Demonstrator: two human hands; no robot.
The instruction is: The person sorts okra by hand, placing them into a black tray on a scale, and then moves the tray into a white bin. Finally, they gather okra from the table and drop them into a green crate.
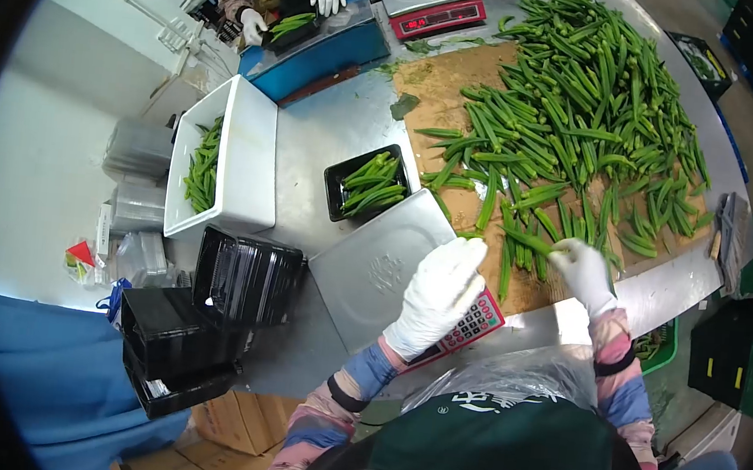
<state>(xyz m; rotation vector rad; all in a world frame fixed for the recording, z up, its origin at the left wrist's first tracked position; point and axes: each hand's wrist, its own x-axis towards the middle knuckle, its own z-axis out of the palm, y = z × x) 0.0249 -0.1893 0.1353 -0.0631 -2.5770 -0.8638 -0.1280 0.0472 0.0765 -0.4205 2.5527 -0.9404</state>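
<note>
RH (583, 271) holds okra (526, 240); LH (440, 294) prob. above scale (374, 257)

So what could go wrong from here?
The left hand is right by the scale's keys and might press one. The okra tray sits close to the scale and could get bumped. The stacked black trays are near the table's edge, so a knock might topple them.

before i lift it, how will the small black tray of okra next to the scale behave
The black tray looks like thin moulded plastic, so it may flex slightly. Its okra pods lie loose and uncovered, so they'd likely shift if it tilts. Sitting low on the smooth metal table, it would probably slide rather than tip.
</note>
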